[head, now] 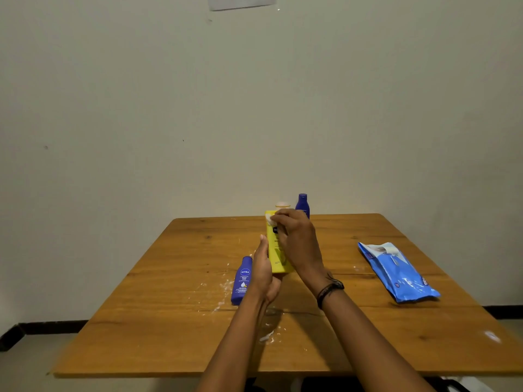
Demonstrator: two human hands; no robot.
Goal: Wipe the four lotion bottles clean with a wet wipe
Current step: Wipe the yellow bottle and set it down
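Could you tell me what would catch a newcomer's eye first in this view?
At the table's centre, the left hand holds a yellow bottle while the right hand rubs a white wipe near its top. A blue wipes pack lies at the right, and white smears streak the wooden table.

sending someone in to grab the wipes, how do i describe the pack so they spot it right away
Start at the wooden table against the plain wall and look to its right side, away from the lotion bottles. The wet wipe pack lies flat there on its own, its long side angled across the table. It is the only soft, crinkled bright blue packet; everything else is a rigid bottle.
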